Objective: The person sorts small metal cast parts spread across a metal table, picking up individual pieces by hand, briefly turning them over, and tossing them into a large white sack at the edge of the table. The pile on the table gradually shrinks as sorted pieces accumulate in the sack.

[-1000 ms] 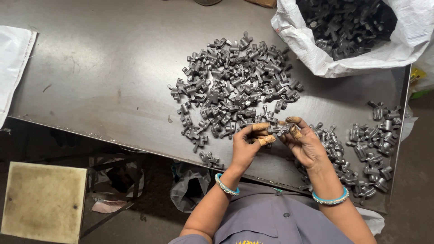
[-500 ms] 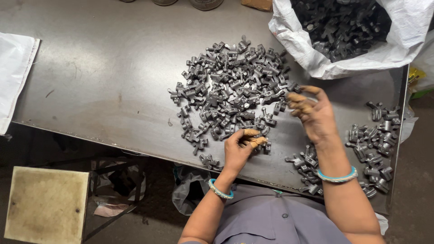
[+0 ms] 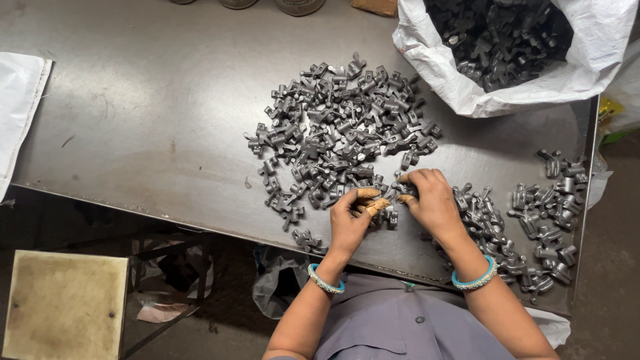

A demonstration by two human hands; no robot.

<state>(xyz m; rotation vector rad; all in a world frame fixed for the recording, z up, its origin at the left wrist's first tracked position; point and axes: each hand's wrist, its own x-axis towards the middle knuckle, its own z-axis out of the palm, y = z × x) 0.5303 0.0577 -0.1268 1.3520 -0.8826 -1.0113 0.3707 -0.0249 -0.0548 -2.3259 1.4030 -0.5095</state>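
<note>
A big loose heap of small grey metal parts [image 3: 347, 133] lies in the middle of the steel table [image 3: 147, 120]. My left hand [image 3: 352, 220] rests at the heap's near edge, fingertips wrapped in tan tape, pinching a small metal part [image 3: 385, 217]. My right hand [image 3: 430, 203] is just beside it, fingers curled down on the same cluster of parts. Both wrists wear turquoise bangles. A second, smaller pile of the same parts [image 3: 533, 220] lies to the right of my right hand.
A white woven sack [image 3: 507, 87] full of dark metal parts sits open at the table's far right. Another white sack's edge [image 3: 17, 113] hangs at the left. A worn stool [image 3: 63, 303] stands below the table's near edge, with plastic bags underneath.
My right hand came back from the heap's right side to meet my left hand at the near edge. The left hand stayed close to the same spot.
</note>
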